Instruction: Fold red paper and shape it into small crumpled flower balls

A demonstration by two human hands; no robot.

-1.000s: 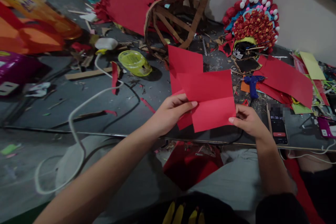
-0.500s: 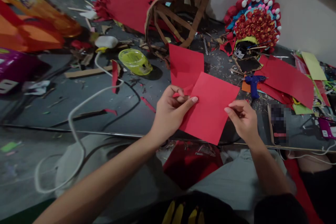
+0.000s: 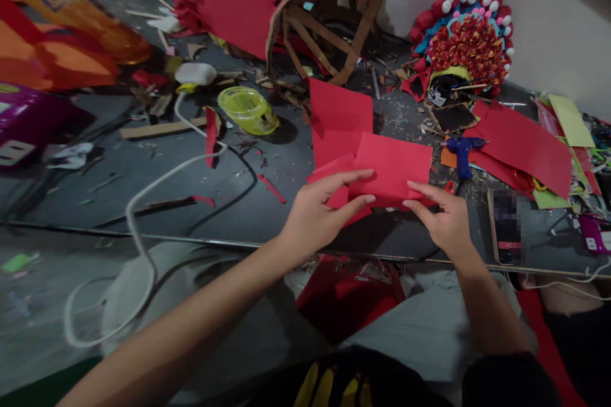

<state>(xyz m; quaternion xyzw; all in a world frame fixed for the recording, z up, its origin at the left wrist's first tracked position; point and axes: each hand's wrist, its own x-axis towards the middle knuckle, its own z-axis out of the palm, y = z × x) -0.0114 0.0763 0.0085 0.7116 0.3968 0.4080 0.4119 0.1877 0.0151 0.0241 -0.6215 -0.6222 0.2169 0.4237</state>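
The left hand (image 3: 316,215) and right hand (image 3: 447,219) pinch the red sheet (image 3: 394,162) near its lower edge; uneven finger pressure could skew the fold.

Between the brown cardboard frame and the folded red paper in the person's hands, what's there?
Another red sheet lies between the brown cardboard frame and the folded red paper, as the head view shows.

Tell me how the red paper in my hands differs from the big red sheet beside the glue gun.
The held paper looks folded between left hand and right hand; the big sheet lies open, untouched. The held paper looks smaller than the big sheet. Both are red.
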